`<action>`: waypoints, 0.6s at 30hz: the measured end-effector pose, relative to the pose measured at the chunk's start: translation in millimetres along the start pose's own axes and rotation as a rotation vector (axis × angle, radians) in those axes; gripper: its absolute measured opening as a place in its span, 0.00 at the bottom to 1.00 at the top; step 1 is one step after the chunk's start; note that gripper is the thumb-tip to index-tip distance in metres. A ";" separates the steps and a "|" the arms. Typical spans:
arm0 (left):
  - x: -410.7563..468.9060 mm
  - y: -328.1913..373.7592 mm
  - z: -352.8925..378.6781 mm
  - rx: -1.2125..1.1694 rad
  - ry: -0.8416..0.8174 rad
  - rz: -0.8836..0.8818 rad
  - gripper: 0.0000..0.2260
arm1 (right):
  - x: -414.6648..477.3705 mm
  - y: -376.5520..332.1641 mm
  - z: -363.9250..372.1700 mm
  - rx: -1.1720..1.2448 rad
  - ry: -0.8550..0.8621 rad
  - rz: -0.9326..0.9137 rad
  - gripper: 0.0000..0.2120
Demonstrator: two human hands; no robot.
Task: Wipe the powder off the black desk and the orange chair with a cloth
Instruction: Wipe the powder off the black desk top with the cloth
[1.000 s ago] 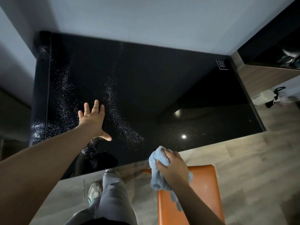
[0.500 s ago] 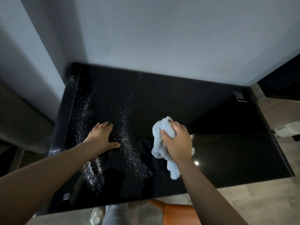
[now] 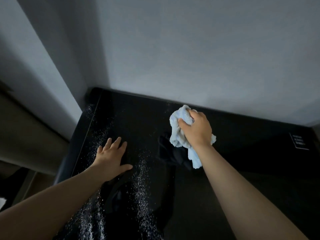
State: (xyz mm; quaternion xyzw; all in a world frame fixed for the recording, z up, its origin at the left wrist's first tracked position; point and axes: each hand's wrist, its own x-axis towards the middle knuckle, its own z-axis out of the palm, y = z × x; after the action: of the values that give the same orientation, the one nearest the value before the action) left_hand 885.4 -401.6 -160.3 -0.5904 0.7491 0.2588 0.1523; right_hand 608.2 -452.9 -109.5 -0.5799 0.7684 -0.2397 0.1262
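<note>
Powder streaks the counter, none visibly wiped; right hand grip clamped on cloth, left hand flat, fingers apart.

Desk is filling the lower half of frame: glossy black top, butting against the wall. Powder is lying in white speckled streaks down the lower left. Cloth, pale blue and bunched, is sitting mid-frame near the back edge, tail hanging toward lower right.
</note>
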 end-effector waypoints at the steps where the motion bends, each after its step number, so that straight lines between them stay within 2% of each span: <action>1: 6.3 -0.7 0.3 0.025 -0.014 -0.014 0.45 | 12.1 0.7 6.9 0.001 0.002 -0.009 0.12; 6: 30.7 -4.7 0.5 0.046 -0.118 -0.098 0.52 | 66.7 1.3 40.1 -0.020 -0.008 -0.056 0.13; 9: 36.9 -5.3 3.3 0.083 -0.123 -0.103 0.54 | 93.1 2.6 57.2 -0.053 -0.010 -0.060 0.15; 14: 40.1 -6.1 9.7 0.099 -0.148 -0.113 0.54 | 125.1 10.1 85.2 -0.142 -0.015 -0.025 0.16; 18: 41.8 -6.6 10.0 0.098 -0.172 -0.113 0.54 | 132.6 13.0 105.2 -0.189 -0.031 -0.065 0.15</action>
State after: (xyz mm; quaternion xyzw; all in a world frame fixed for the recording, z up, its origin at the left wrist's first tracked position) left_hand 880.2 -430.8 -192.1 -0.5993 0.7105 0.2627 0.2589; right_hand 607.8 -599.6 -194.8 -0.6175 0.7662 -0.1612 0.0751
